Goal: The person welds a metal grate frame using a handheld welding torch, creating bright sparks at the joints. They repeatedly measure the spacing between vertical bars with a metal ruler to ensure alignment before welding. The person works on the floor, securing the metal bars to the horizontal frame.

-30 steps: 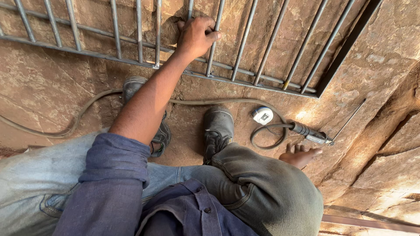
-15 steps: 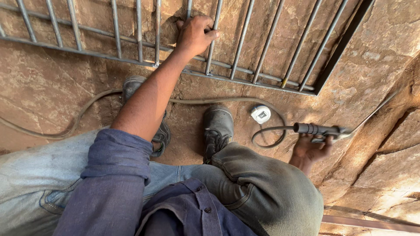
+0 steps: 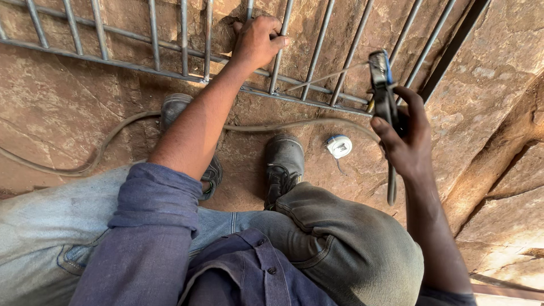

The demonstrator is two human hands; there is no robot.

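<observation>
No package, sign or screen shows; the nearest thing to one is a small white, rounded roll of tape (image 3: 339, 146) with a pale blue edge, lying on the reddish rock floor (image 3: 68, 113) beside a boot.

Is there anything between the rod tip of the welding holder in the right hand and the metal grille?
Nothing visible. The rod reaches from the holder in the right hand straight to the grille, which the left hand grips.
</observation>
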